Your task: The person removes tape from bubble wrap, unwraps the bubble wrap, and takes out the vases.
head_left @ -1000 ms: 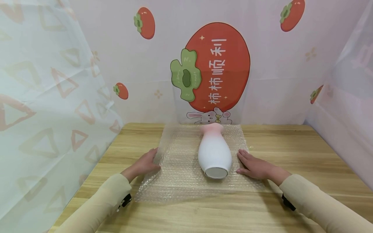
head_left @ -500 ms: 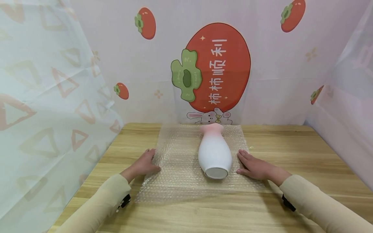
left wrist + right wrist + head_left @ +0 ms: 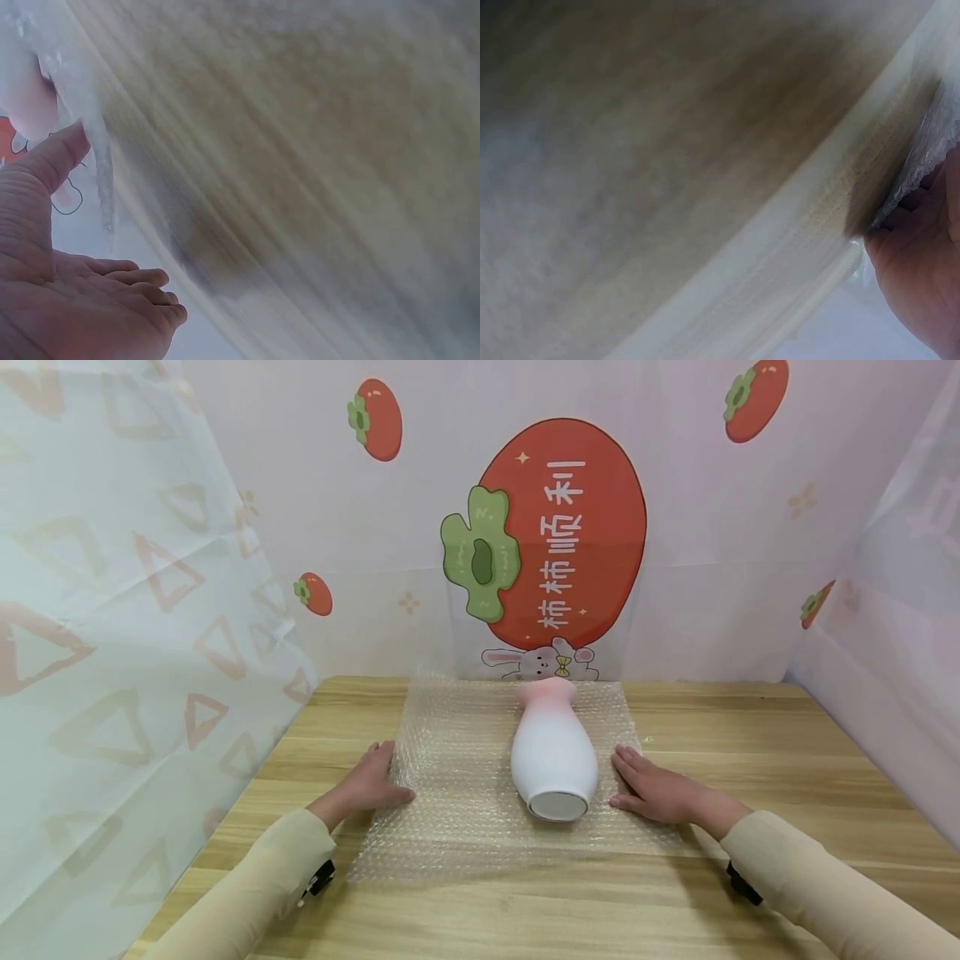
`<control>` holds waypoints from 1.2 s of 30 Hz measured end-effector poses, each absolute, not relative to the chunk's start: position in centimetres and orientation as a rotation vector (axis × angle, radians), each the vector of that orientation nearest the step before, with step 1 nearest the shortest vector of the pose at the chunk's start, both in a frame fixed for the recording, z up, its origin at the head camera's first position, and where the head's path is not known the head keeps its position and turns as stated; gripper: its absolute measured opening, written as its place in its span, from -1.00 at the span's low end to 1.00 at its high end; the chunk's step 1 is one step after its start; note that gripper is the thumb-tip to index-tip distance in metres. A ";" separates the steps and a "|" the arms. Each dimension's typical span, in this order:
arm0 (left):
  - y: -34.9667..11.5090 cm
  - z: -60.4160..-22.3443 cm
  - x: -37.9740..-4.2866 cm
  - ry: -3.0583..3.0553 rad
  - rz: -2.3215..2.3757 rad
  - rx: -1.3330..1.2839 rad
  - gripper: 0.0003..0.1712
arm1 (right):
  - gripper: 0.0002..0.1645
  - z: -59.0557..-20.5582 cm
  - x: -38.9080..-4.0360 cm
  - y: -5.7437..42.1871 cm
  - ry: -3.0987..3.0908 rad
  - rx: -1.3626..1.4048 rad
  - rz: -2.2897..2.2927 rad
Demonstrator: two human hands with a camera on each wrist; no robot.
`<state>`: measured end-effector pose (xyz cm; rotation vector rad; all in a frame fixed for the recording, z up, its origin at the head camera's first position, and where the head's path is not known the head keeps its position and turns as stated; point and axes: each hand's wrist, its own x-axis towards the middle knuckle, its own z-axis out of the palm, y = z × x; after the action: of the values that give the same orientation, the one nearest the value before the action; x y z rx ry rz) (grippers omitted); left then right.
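My hands are well apart and grip nothing: the left hand (image 3: 365, 785) is loose, its thumb touching the left side of the bubble wrap (image 3: 457, 777), and the right hand (image 3: 662, 790) rests on the right edge. Between them, the pink-necked white vase (image 3: 553, 752) lies on the wrap, base toward me.

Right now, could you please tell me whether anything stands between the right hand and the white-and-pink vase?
Nothing visible stands between the right hand and the vase; the gap shows only bubble wrap, spread beneath the vase.
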<state>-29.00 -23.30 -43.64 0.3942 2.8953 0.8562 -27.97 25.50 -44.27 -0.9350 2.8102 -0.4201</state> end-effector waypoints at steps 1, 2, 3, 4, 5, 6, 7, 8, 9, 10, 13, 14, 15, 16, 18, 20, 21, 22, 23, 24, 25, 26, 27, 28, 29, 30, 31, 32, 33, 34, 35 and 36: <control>-23.3 -43.7 -29.0 2.900 0.858 0.393 0.14 | -0.02 -44.3 -28.0 25.5 2.811 -0.936 -0.418; -23.3 -43.7 -29.1 2.902 0.867 0.395 0.13 | -0.02 -44.3 -28.0 25.5 2.812 -0.936 -0.416; -23.3 -43.7 -29.1 2.903 0.876 0.398 0.11 | -0.02 -44.4 -28.0 25.5 2.812 -0.934 -0.416; -23.3 -43.7 -29.1 2.905 0.882 0.396 0.11 | -0.02 -44.4 -28.1 25.5 2.812 -0.933 -0.416; -23.4 -43.7 -29.1 2.907 0.892 0.395 0.10 | -0.02 -44.4 -28.1 25.5 2.814 -0.941 -0.416; -23.4 -43.7 -29.2 2.909 0.900 0.393 0.10 | -0.02 -44.5 -28.1 25.5 2.814 -0.940 -0.417; -23.4 -43.7 -29.2 2.909 0.907 0.394 0.11 | -0.01 -44.5 -28.1 25.5 2.814 -0.942 -0.418; -23.4 -43.6 -29.1 2.908 0.907 0.394 0.12 | -0.01 -44.5 -28.1 25.5 2.815 -0.943 -0.419; -23.4 -43.6 -29.1 2.910 0.890 0.396 0.15 | -0.01 -44.5 -28.1 25.5 2.814 -0.945 -0.420; -23.4 -43.6 -29.1 2.912 0.868 0.401 0.18 | -0.01 -44.5 -28.1 25.5 2.814 -0.945 -0.420; -23.5 -43.6 -29.1 2.912 0.775 0.437 0.24 | -0.01 -44.5 -28.0 25.6 2.814 -0.941 -0.414; -23.5 -43.5 -29.1 2.914 0.741 0.457 0.25 | -0.01 -44.5 -28.0 25.6 2.814 -0.938 -0.413; -23.5 -43.6 -29.1 2.919 0.705 0.489 0.24 | 0.00 -44.5 -28.1 25.6 2.814 -0.938 -0.411; -23.5 -43.6 -29.1 2.925 0.676 0.517 0.22 | 0.00 -44.5 -28.1 25.6 2.815 -0.937 -0.409; -23.4 -43.5 -29.1 2.938 0.635 0.588 0.17 | 0.00 -44.4 -28.1 25.6 2.814 -0.936 -0.412; -23.3 -43.5 -29.0 2.951 0.594 0.638 0.13 | -0.01 -44.4 -28.0 25.6 2.812 -0.932 -0.415; -23.3 -43.5 -28.9 2.957 0.562 0.661 0.11 | -0.01 -44.4 -28.0 25.6 2.811 -0.932 -0.414; -23.2 -43.4 -28.9 2.959 0.541 0.672 0.09 | -0.01 -44.4 -28.0 25.6 2.810 -0.932 -0.415; -23.2 -43.4 -28.8 2.960 0.521 0.693 0.06 | -0.01 -44.4 -28.0 25.6 2.810 -0.932 -0.415; -23.1 -43.5 -28.8 2.957 0.498 0.703 0.04 | -0.01 -44.4 -28.0 25.6 2.810 -0.933 -0.414; -23.1 -43.5 -28.7 2.953 0.475 0.708 0.02 | -0.01 -44.4 -27.9 25.6 2.809 -0.932 -0.414; -23.0 -43.5 -28.7 2.947 0.460 0.720 -0.01 | -0.01 -44.4 -27.9 25.6 2.811 -0.933 -0.414; -22.9 -43.6 -28.7 2.942 0.452 0.731 -0.04 | -0.01 -44.3 -27.9 25.6 2.812 -0.934 -0.414; -22.9 -43.6 -28.7 2.935 0.453 0.739 -0.07 | -0.01 -44.3 -27.9 25.6 2.812 -0.934 -0.415; -22.8 -43.6 -28.6 2.927 0.448 0.747 -0.10 | -0.01 -44.3 -27.9 25.6 2.813 -0.934 -0.416; -22.8 -43.6 -28.6 2.920 0.445 0.748 -0.11 | -0.01 -44.3 -27.9 25.6 2.812 -0.932 -0.418; -22.8 -43.6 -28.6 2.915 0.442 0.749 -0.13 | -0.02 -44.3 -27.9 25.6 2.812 -0.931 -0.419; -22.8 -43.6 -28.5 2.911 0.442 0.751 -0.15 | -0.01 -44.2 -27.9 25.6 2.811 -0.930 -0.419; -22.8 -43.6 -28.5 2.907 0.443 0.753 -0.16 | -0.01 -44.2 -27.9 25.6 2.809 -0.928 -0.420; -22.8 -43.6 -28.4 2.903 0.439 0.753 -0.17 | -0.01 -44.2 -27.9 25.6 2.807 -0.927 -0.421; -22.8 -43.6 -28.4 2.899 0.440 0.756 -0.18 | -0.01 -44.2 -27.9 25.6 2.806 -0.925 -0.423; -22.8 -43.7 -28.4 2.897 0.443 0.760 -0.19 | -0.01 -44.2 -27.9 25.6 2.805 -0.924 -0.423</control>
<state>-28.42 -22.80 -43.66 0.7601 2.8972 0.4427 -27.90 25.61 -44.22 -0.9239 2.8054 -0.4231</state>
